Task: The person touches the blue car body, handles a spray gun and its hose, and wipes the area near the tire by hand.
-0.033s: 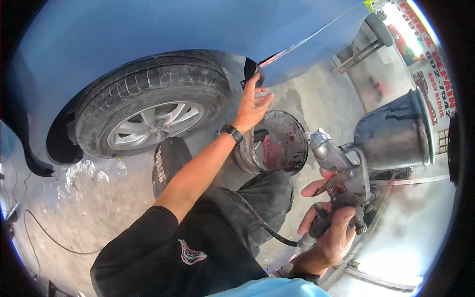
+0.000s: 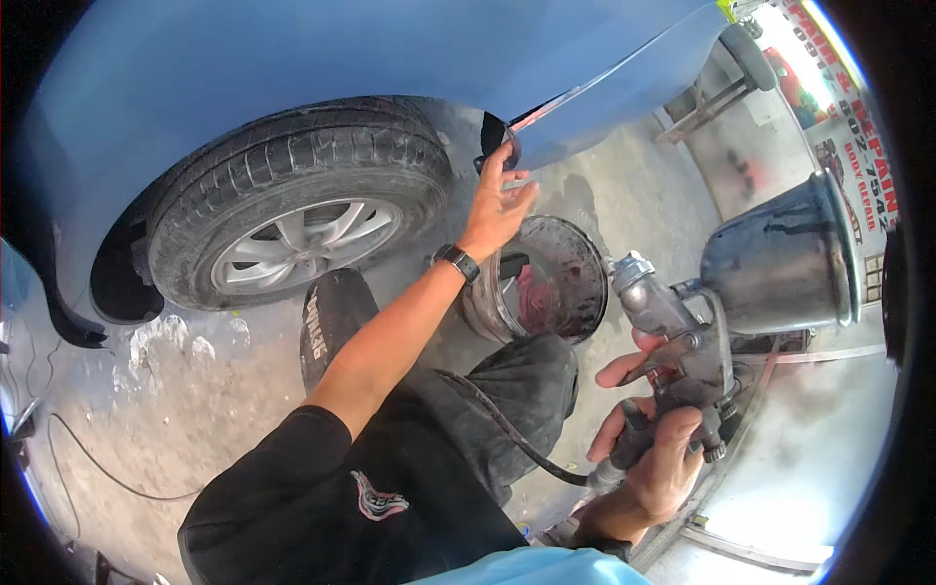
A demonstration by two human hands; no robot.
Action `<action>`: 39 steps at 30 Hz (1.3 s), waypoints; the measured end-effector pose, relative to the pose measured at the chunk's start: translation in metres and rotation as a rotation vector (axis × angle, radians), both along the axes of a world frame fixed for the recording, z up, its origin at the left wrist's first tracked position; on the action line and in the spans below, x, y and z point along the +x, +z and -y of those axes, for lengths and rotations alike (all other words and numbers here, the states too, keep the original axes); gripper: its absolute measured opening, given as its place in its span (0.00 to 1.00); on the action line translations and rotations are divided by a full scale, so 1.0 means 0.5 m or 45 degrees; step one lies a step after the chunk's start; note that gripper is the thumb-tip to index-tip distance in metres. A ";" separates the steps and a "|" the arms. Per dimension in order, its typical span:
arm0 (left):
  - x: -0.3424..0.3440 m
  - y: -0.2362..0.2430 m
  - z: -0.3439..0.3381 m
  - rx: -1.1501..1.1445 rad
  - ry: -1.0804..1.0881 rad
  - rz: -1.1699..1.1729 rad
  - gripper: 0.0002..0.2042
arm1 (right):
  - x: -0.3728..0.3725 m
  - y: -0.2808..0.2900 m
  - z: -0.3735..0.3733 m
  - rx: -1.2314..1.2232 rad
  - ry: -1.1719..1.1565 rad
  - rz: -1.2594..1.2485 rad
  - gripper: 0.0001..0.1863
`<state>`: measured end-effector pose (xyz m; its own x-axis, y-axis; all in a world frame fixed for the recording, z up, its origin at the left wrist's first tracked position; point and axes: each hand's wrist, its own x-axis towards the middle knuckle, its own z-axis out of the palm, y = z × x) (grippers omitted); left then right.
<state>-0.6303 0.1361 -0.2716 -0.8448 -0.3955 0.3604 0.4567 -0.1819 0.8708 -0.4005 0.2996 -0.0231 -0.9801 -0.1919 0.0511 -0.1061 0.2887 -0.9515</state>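
My right hand [image 2: 673,444] is wrapped round the handle of a metal spray gun [image 2: 682,336]. A large grey paint cup [image 2: 780,258] is joined to the gun, and a black air hose [image 2: 507,429] runs from its handle across my lap. My left hand [image 2: 499,210] reaches forward with the fingers apart. Its fingertips touch the black piece [image 2: 494,146] at the lower edge of the blue car body [image 2: 390,49], just right of the wheel. Between my hands stands a round, stained bucket [image 2: 577,278] with a reddish cloth [image 2: 533,297] inside.
A dusty tire [image 2: 302,166] with a silver spoked rim [image 2: 302,249] is close ahead on the left. My bent legs are near the bucket. A thin cable [image 2: 88,458] lies on the stained concrete floor [image 2: 224,390]. Printed panels [image 2: 838,136] line the right side, beyond a low metal stand [image 2: 707,112].
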 end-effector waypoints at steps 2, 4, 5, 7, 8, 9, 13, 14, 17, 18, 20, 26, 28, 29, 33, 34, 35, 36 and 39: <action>-0.003 -0.005 -0.008 0.052 -0.022 -0.030 0.35 | -0.008 -0.004 -0.012 0.036 0.115 -0.135 0.45; -0.005 -0.010 -0.020 0.091 -0.009 -0.050 0.35 | -0.012 0.002 -0.012 0.081 0.116 -0.132 0.42; -0.007 -0.012 -0.027 0.126 -0.003 -0.075 0.35 | -0.016 0.007 -0.009 0.106 0.118 -0.133 0.41; -0.012 -0.018 -0.040 0.192 0.014 -0.122 0.36 | -0.027 0.015 0.004 0.112 0.132 -0.131 0.38; -0.015 -0.023 -0.042 0.208 0.011 -0.133 0.35 | -0.033 0.017 0.011 0.114 0.142 -0.129 0.37; -0.018 -0.029 -0.043 0.224 0.010 -0.144 0.35 | -0.040 0.019 0.019 0.122 0.136 -0.118 0.36; -0.020 -0.026 -0.050 0.238 0.003 -0.168 0.35 | -0.057 0.030 0.049 0.165 0.054 -0.085 0.36; -0.018 -0.025 -0.049 0.213 0.023 -0.159 0.34 | -0.060 0.034 0.055 0.186 0.051 -0.087 0.36; -0.007 -0.012 -0.039 0.119 0.096 -0.090 0.30 | -0.063 0.038 0.062 0.220 0.043 -0.111 0.36; -0.003 -0.005 -0.033 0.076 0.129 -0.039 0.28 | -0.063 0.035 0.062 0.215 0.039 -0.126 0.36; 0.002 0.010 -0.013 -0.019 0.160 0.037 0.25 | -0.061 0.035 0.060 0.208 0.038 -0.138 0.35; 0.036 0.098 0.067 0.007 0.479 -0.032 0.18 | -0.061 0.015 0.040 0.122 0.078 -0.130 0.35; 0.021 0.132 0.099 -0.032 0.580 -0.098 0.25 | -0.063 0.007 0.032 0.090 0.097 -0.146 0.36; 0.017 0.157 0.109 -0.046 0.623 -0.132 0.29 | -0.064 0.004 0.026 0.083 0.105 -0.146 0.36; 0.009 0.197 0.138 -0.482 0.759 -0.005 0.26 | -0.069 -0.005 0.004 0.047 0.140 -0.140 0.39; 0.006 0.196 0.141 -0.511 0.760 -0.011 0.25 | -0.072 -0.008 0.000 0.032 0.155 -0.133 0.40; 0.004 0.193 0.144 -0.539 0.761 -0.016 0.25 | -0.073 -0.014 -0.002 0.005 0.136 -0.139 0.41; 0.002 0.192 0.148 -0.568 0.762 -0.021 0.24 | -0.073 -0.021 -0.004 -0.022 0.118 -0.145 0.42; 0.013 0.195 0.178 -0.729 0.659 -0.036 0.23 | -0.072 -0.037 -0.016 -0.074 0.081 -0.120 0.43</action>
<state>-0.6238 0.0471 -0.1739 -0.5904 -0.4830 0.6466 0.3840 0.5366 0.7514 -0.4365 0.3075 -0.0417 -0.9564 -0.2474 0.1554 -0.2124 0.2232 -0.9514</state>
